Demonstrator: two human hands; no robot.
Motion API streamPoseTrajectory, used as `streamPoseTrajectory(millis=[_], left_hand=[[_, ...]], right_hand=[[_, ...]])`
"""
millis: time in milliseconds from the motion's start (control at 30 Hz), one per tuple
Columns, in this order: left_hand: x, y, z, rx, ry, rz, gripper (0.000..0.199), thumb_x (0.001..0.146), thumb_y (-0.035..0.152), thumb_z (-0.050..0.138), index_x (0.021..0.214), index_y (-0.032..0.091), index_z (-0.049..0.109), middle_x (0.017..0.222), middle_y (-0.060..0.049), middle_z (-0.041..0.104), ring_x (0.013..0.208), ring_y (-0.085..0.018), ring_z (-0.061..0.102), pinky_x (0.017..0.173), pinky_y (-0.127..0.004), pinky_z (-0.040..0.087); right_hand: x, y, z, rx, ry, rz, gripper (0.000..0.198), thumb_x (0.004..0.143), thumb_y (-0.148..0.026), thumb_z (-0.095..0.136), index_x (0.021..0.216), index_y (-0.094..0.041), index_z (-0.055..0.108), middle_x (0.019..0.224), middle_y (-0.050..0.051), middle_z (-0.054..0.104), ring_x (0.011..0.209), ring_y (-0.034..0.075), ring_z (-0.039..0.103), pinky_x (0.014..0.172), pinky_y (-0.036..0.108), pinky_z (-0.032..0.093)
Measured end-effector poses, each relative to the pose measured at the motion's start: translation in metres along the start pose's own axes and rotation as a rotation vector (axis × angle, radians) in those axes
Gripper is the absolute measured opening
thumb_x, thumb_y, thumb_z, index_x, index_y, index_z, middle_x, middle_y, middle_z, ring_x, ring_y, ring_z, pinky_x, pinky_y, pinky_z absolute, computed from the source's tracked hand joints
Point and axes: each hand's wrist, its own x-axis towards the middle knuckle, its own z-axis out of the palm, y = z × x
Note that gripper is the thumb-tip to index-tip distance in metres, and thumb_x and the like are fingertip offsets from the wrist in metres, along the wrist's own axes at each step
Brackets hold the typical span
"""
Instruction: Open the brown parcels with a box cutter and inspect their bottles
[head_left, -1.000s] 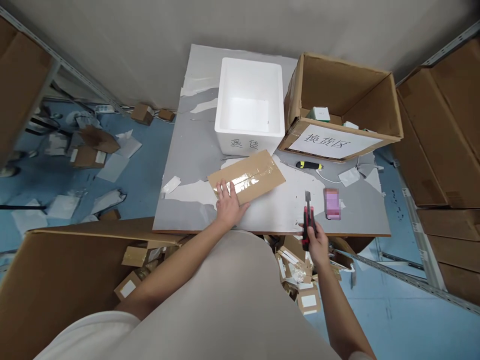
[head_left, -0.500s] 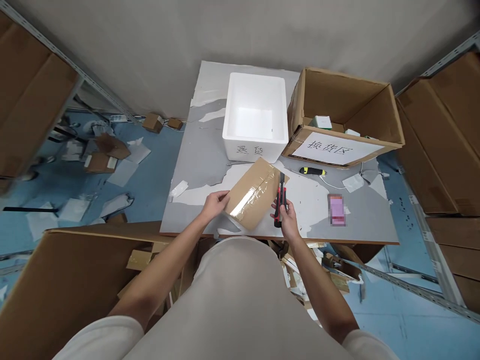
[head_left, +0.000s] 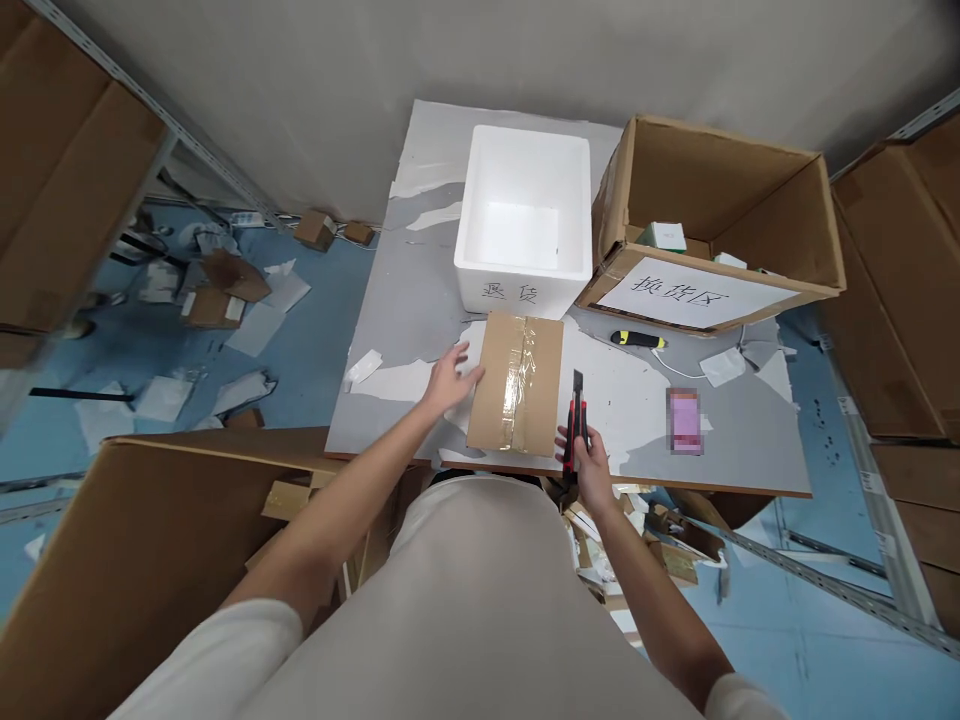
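Observation:
A taped cardboard box (head_left: 495, 390) lies near the table's front edge, its strip of clear tape running from front to back. At its left side is my left hand (head_left: 450, 382), fingers apart, thumb close to or touching the box's edge. My right hand (head_left: 591, 468) is closed around a red and black utility knife (head_left: 576, 425) just right of the box. The knife's blade points away from me and is clear of the cardboard.
Behind the box stand a white foam box (head_left: 517, 295) and a large open carton (head_left: 750, 170) with small boxes inside. A yellow and black cutter (head_left: 637, 340) and a blurred pink item (head_left: 685, 420) lie to the right on the table (head_left: 390, 300). Scraps litter the floor.
The taped box has turned from slanted to nearly square with the table edge. My left hand has loosened and spread its fingers. The knife stays in my right hand.

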Motion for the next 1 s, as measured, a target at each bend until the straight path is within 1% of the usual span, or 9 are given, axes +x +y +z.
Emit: streamPoseTrajectory(millis=[67,133,300,467,633,733,833,933,1000], left_hand=[[0.039,0.013,0.0,0.065,-0.044,0.095,0.072,0.081,0.037,0.058,0.145,0.018,0.032,0.148,-0.016,0.039,0.13,-0.028,0.046,0.096,-0.041,0.049],[0.072,0.023,0.004,0.153,-0.1,0.149,0.07,0.082,0.033,0.055,0.146,0.019,0.031,0.154,-0.013,0.029,0.139,-0.027,0.033,0.105,-0.04,0.04],[0.102,0.027,0.012,0.134,-0.175,0.104,0.048,0.082,0.025,0.05,0.129,0.014,0.054,0.131,-0.011,0.057,0.121,-0.024,0.053,0.106,-0.039,0.039],[0.068,0.002,-0.006,0.079,0.16,-0.019,0.044,0.08,0.029,0.053,0.121,0.014,0.057,0.122,-0.011,0.062,0.112,-0.024,0.057,0.1,-0.039,0.043],[-0.011,-0.034,-0.009,0.018,0.405,-0.132,0.044,0.079,0.04,0.056,0.115,0.015,0.052,0.113,-0.012,0.06,0.104,-0.02,0.058,0.093,-0.036,0.047],[-0.054,-0.046,0.002,0.04,0.41,-0.173,0.045,0.075,0.043,0.061,0.11,0.017,0.049,0.108,-0.01,0.058,0.101,-0.021,0.057,0.086,-0.036,0.05],[-0.07,-0.041,0.007,0.116,0.41,-0.162,0.053,0.075,0.042,0.06,0.118,0.016,0.043,0.115,-0.014,0.053,0.109,-0.025,0.054,0.085,-0.04,0.05],[-0.058,-0.022,0.002,0.326,0.382,0.05,0.066,0.075,0.036,0.059,0.132,0.014,0.035,0.133,-0.019,0.042,0.129,-0.029,0.04,0.103,-0.045,0.039],[-0.043,-0.007,-0.002,0.488,0.251,0.213,0.072,0.074,0.038,0.06,0.137,0.014,0.035,0.145,-0.02,0.033,0.139,-0.031,0.027,0.111,-0.046,0.028]], right_hand=[[-0.02,0.011,-0.001,0.101,0.007,0.117,0.042,0.078,-0.052,0.066,0.11,-0.03,0.049,0.114,0.004,0.066,0.094,0.019,0.068,0.073,0.035,0.056],[-0.034,0.016,0.003,0.217,-0.018,0.2,0.043,0.077,-0.053,0.067,0.108,-0.031,0.047,0.112,0.003,0.066,0.093,0.021,0.069,0.073,0.038,0.057],[-0.032,0.005,0.015,0.349,-0.036,0.205,0.047,0.076,-0.057,0.066,0.109,-0.032,0.045,0.121,0.005,0.064,0.094,0.023,0.069,0.078,0.046,0.057],[0.003,-0.014,0.01,0.244,0.006,0.015,0.044,0.079,-0.056,0.063,0.114,-0.035,0.046,0.135,0.002,0.054,0.1,0.019,0.066,0.083,0.043,0.056],[0.069,-0.047,0.019,0.172,-0.041,-0.215,0.04,0.083,-0.053,0.058,0.117,-0.036,0.047,0.131,0.002,0.056,0.107,0.016,0.063,0.086,0.039,0.054],[0.102,-0.068,0.023,0.09,-0.096,-0.268,0.044,0.083,-0.055,0.056,0.121,-0.034,0.047,0.122,0.004,0.062,0.097,0.016,0.065,0.082,0.037,0.054],[0.115,-0.075,0.015,-0.021,-0.117,-0.277,0.051,0.08,-0.057,0.058,0.124,-0.032,0.048,0.115,0.006,0.064,0.087,0.016,0.066,0.076,0.035,0.055],[0.103,-0.071,-0.009,-0.208,-0.09,-0.26,0.058,0.08,-0.056,0.059,0.129,-0.026,0.048,0.107,0.007,0.066,0.067,0.012,0.064,0.064,0.03,0.054],[0.089,-0.066,-0.028,-0.335,-0.083,-0.212,0.068,0.08,-0.056,0.058,0.139,-0.025,0.04,0.1,0.006,0.066,0.055,0.01,0.058,0.052,0.027,0.05]])
